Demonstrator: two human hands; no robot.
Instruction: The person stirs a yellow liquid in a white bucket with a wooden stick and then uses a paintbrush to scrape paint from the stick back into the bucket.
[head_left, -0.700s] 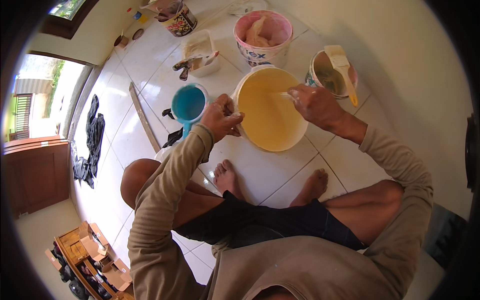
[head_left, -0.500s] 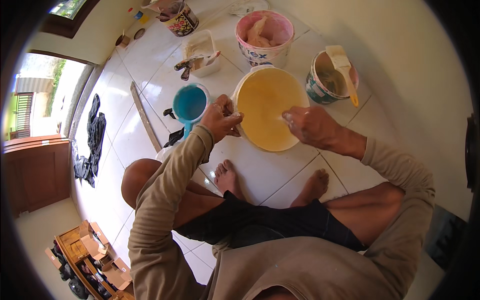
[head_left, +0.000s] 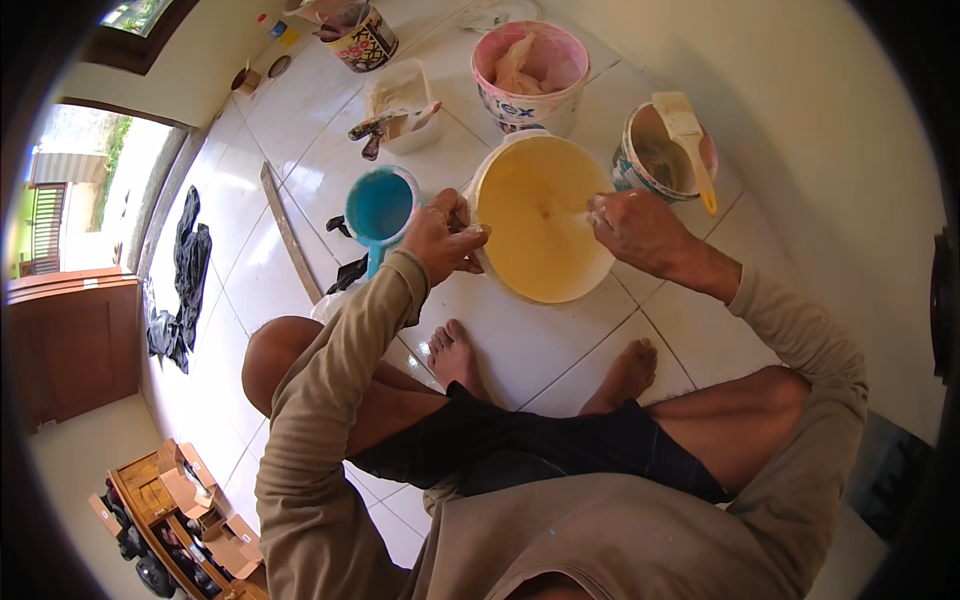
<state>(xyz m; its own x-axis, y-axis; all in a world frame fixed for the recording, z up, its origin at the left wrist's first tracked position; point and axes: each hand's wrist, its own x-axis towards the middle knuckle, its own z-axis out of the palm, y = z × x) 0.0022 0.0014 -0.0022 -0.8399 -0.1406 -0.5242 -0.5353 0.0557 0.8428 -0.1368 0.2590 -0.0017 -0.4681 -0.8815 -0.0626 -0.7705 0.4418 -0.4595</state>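
A white bucket with a yellow inside stands tilted toward me on the floor in front of my feet. My left hand is closed on its left rim, thumb at the edge. At the right rim, my right hand is closed with its fingertips pinched together over the bucket's mouth. A faint pale streak shows by those fingertips; what they hold, if anything, I cannot make out. Just left of my left hand is a blue dipper, its handle pointing toward me.
Beyond the bucket stand a pink-stained pail, a green-labelled pail with a wide brush across it, and a clear tub. A wooden strip and black plastic lie on the left.
My right hand has moved a little right, from over the yellow inside toward the right rim. My left hand and the bucket have hardly shifted.
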